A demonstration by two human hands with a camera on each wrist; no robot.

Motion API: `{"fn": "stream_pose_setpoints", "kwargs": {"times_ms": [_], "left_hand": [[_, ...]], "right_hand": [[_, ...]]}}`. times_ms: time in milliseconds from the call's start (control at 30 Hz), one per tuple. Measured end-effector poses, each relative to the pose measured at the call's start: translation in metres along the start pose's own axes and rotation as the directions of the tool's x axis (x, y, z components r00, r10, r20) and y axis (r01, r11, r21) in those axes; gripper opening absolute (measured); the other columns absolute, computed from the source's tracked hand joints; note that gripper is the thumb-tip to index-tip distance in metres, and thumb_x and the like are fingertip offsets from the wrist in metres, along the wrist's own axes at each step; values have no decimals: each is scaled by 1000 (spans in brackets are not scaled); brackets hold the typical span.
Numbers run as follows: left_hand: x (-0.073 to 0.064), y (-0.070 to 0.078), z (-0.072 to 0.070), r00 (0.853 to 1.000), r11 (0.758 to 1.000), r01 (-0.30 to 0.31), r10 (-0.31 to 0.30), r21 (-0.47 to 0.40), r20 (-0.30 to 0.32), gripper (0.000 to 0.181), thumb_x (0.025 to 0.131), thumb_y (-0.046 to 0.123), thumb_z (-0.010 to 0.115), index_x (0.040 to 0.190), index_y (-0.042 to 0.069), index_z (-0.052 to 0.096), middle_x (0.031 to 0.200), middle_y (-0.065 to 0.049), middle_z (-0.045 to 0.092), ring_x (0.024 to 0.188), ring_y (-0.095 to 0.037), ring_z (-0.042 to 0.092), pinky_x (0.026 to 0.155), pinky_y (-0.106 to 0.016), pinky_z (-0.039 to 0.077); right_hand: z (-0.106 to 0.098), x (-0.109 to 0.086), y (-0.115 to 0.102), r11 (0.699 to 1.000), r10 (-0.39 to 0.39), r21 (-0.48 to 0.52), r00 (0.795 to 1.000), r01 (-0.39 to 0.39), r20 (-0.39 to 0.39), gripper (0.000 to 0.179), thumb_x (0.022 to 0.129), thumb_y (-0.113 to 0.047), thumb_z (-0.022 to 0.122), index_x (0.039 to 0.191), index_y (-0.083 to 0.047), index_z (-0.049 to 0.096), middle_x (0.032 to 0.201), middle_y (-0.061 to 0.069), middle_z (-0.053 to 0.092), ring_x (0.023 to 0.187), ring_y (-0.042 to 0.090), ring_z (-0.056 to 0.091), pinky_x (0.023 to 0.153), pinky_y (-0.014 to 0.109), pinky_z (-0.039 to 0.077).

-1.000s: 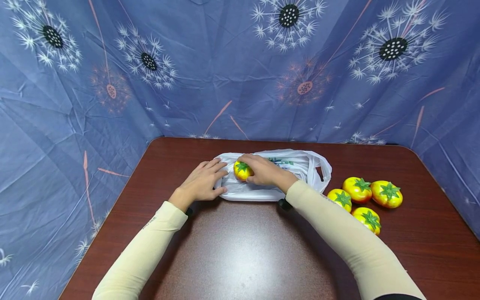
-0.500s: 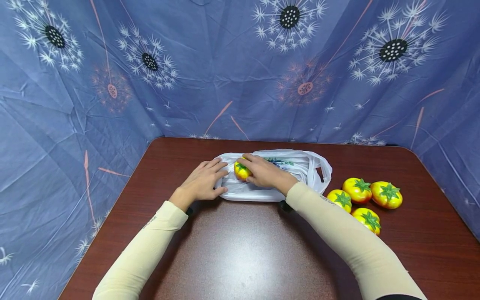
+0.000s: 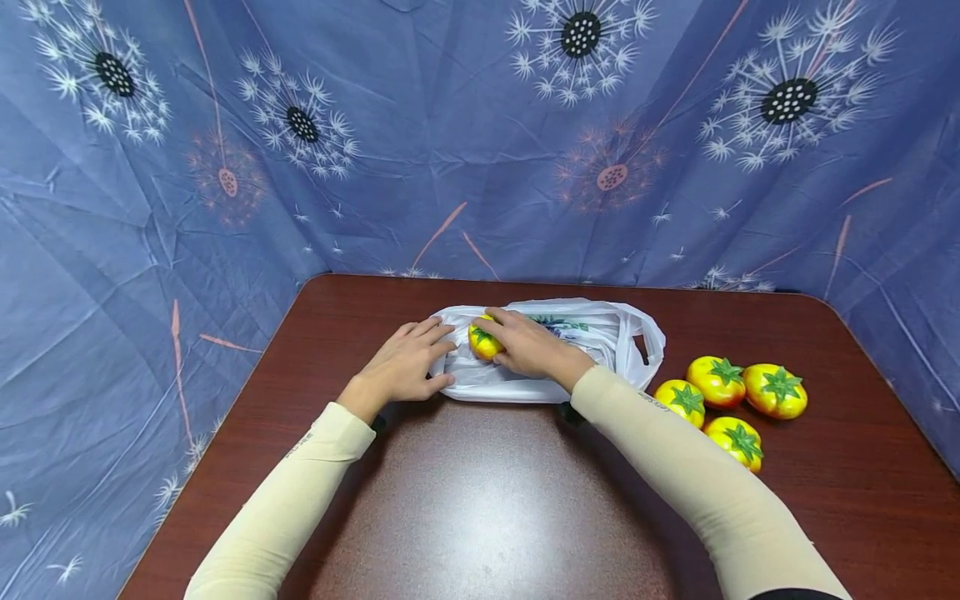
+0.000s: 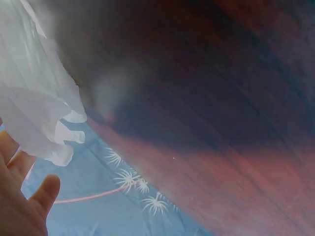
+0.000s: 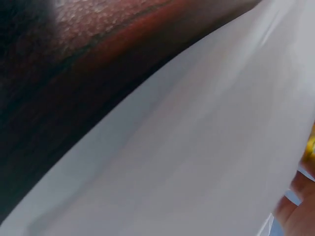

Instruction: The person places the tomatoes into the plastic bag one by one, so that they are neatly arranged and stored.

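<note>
A white plastic bag [image 3: 510,390] with a green and blue print lies flat on the dark wooden table. On its left part sits a yellow-red toy tomato [image 3: 482,342] with a green star-shaped top. My right hand [image 3: 531,342] grips this tomato from the right, fingers over its top and thumb at the near side. The fingers of my left hand [image 3: 405,362] are spread, and their tips rest at the bag's left edge. The left wrist view shows that hand [image 4: 22,189] beside the bag [image 4: 37,93]. Bag plastic [image 5: 162,147] fills much of the right wrist view.
Several more toy tomatoes [image 3: 716,382] lie to the right of the bag, partly behind the right forearm [image 3: 675,467]. The bag's loop handle [image 3: 647,342] points right. A blue dandelion-print cloth [image 3: 450,150] hangs behind and beside the table [image 3: 360,300].
The right hand's fingers have shifted slightly over the top of the tomato, covering more of its green star. The left hand and the bag stay as they were.
</note>
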State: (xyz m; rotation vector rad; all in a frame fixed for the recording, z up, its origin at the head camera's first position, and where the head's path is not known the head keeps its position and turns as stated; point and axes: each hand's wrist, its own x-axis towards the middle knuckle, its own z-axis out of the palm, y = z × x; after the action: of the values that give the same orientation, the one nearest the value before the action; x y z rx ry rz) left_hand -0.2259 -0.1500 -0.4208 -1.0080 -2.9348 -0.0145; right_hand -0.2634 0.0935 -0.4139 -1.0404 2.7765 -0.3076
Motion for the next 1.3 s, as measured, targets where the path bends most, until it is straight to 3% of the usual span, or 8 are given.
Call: {"fn": "stream_pose_setpoints", "kwargs": {"times_ms": [267, 600, 1000, 1300], "left_hand": [[0, -1, 1, 1000, 1000, -17, 17, -6, -12, 57, 91, 50, 61, 136, 16, 61, 155, -6, 46, 150, -28, 32, 118, -51, 32], [-1, 0, 1, 1000, 1000, -9, 9, -6, -6, 58, 90, 51, 61, 136, 16, 60, 155, -5, 45, 150, -28, 32, 118, -50, 32], [0, -2, 0, 1000, 1000, -8, 8, -5, 2, 58, 90, 52, 60, 137, 16, 60, 155, -5, 45, 150, -28, 32, 119, -50, 31], [-2, 0, 2, 1000, 1000, -10, 10, -19, -6, 58, 90, 50, 61, 137, 16, 59, 155, -6, 45, 150, -29, 33, 118, -51, 32]], "right_hand": [[3, 4, 0, 1000, -26, -5, 999, 26, -43, 70, 92, -23, 71, 153, -21, 37, 159, 15, 32, 142, 38, 42, 117, 51, 37], [-5, -1, -4, 999, -24, -26, 999, 23, -35, 73, 92, -29, 70, 155, -23, 34, 162, 15, 27, 144, 38, 38, 115, 54, 38], [-40, -33, -15, 992, -114, -75, 981, 104, -155, 72, 89, -30, 73, 152, -24, 40, 165, 11, 22, 146, 38, 36, 113, 58, 39], [-56, -63, -4, 990, -132, -84, 968, 116, -214, 72, 89, -33, 73, 152, -22, 40, 165, 13, 23, 146, 38, 35, 110, 60, 40]]}}
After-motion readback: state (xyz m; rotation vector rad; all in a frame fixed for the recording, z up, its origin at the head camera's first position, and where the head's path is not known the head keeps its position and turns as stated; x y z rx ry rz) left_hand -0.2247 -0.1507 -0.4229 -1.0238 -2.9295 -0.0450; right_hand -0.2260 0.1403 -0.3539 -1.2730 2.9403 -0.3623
